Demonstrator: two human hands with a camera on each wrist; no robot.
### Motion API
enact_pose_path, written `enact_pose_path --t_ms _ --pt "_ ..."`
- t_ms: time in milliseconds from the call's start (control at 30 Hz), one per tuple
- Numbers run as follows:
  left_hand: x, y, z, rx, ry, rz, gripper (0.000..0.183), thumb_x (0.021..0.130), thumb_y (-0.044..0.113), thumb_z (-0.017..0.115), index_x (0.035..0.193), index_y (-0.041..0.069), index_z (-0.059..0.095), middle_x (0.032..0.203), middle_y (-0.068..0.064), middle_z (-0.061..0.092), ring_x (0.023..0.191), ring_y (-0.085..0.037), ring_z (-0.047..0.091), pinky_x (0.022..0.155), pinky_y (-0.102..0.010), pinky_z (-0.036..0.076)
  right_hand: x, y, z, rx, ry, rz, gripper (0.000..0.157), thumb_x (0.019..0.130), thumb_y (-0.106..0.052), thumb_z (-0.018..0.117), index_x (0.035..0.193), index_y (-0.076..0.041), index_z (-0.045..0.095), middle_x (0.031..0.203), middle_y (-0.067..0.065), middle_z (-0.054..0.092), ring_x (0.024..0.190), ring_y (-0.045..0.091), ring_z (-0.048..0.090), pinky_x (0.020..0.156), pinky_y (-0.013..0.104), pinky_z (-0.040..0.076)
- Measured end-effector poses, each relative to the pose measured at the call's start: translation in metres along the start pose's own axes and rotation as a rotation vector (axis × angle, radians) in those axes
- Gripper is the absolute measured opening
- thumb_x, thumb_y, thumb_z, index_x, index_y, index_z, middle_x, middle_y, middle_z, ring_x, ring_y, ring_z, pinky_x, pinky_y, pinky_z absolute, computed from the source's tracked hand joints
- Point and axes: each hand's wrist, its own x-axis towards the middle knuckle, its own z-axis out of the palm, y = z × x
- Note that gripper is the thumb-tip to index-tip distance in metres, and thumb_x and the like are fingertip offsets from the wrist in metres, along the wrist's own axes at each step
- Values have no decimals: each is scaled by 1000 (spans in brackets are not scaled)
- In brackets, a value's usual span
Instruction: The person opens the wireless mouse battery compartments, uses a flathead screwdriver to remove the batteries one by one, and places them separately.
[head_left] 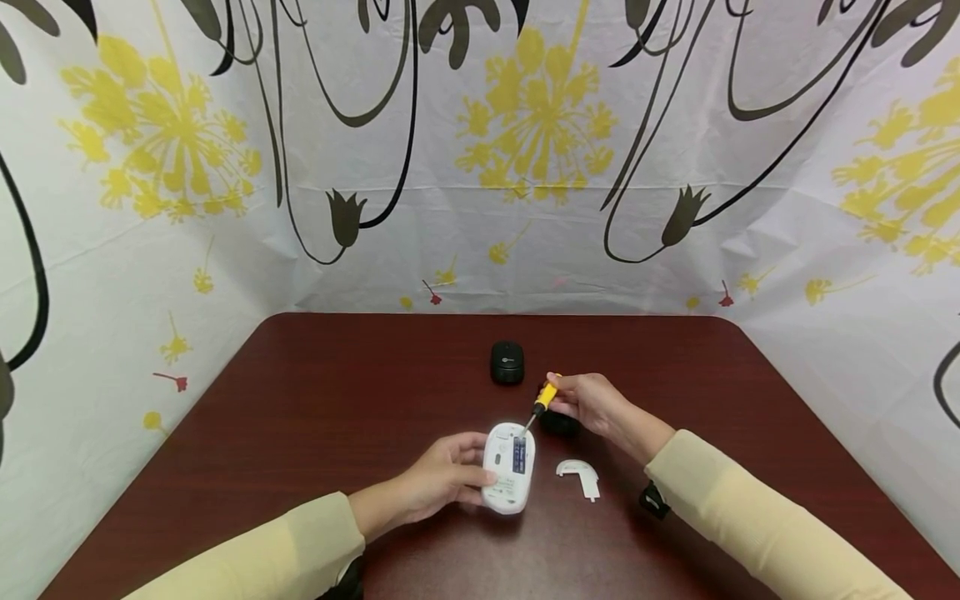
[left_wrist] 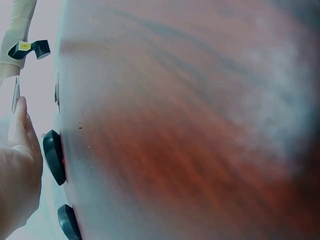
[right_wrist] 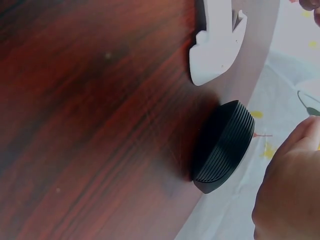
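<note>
My left hand (head_left: 442,477) grips a white computer mouse (head_left: 507,492) by its left side, underside turned up toward the head camera. A dark blue battery (head_left: 519,456) lies in its uncovered compartment. A small screwdriver (head_left: 549,394) with a yellow and black handle is pinched in my right hand (head_left: 596,406); its thin shaft points down to the upper end of the battery. On the table to the right of the mouse lies its white curved cover (head_left: 583,473). The right wrist view shows this cover (right_wrist: 217,60) closer, but the screwdriver is out of that view.
One black mouse (head_left: 507,363) stands farther back on the dark red-brown table (head_left: 360,375). Another black mouse (head_left: 558,425) sits below my right hand, partly hidden by it; its ribbed side (right_wrist: 230,145) faces the right wrist camera. A patterned cloth (head_left: 540,242) hangs behind the table.
</note>
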Motion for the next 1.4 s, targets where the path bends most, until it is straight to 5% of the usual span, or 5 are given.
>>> enact_pose_path --t_ms 533,1200,1400 --pt "-1 2 0 -3 5 -19 52 85 -10 62 133 -14 42 109 -19 62 92 -29 66 77 -43 57 -3 -6 3 -9 -9 -20 10 99 -6 54 103 1 60 89 9 65 75 14 67 72 24 57" --pt "-2 3 0 -9 29 -2 51 84 -11 62 131 -15 43 107 -18 62 91 -28 66 76 -43 57 -14 -43 -8 -21 -101 -132 32 101 -18 53 122 6 48 103 10 63 87 14 66 79 24 55" --pt "-2 4 1 -7 29 -6 51 84 -10 63 132 -15 43 109 -19 62 92 -28 66 77 -43 57 -18 -54 -15 -38 -104 -175 16 101 -18 54 107 -4 59 97 5 66 92 16 66 81 26 55"
